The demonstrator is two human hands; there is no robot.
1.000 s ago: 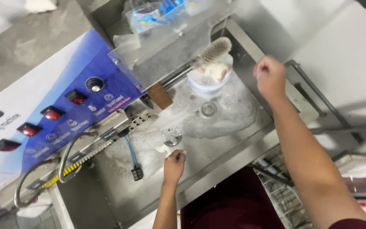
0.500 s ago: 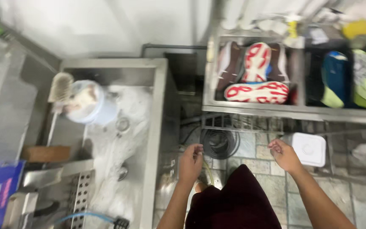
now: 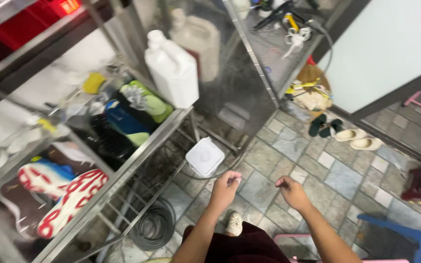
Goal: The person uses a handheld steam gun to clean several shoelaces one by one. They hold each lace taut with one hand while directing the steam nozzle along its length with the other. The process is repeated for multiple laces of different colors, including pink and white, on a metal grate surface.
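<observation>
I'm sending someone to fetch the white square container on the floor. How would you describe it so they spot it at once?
Start at the metal rack on the left, its shelf holding shoes and a white jug. Just off its right end, on the stone-tiled floor, sits the white square container, ahead of the left hand. It alone is boxy with a round cap in its lid; the coiled black cable nearby is dark and round.

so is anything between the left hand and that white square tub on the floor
Nothing visible does. The left hand hangs loosely curled in the air just right of and nearer the camera than the white square tub, with only bare floor tiles showing between them. The metal rack stands further left, off that line.
</observation>
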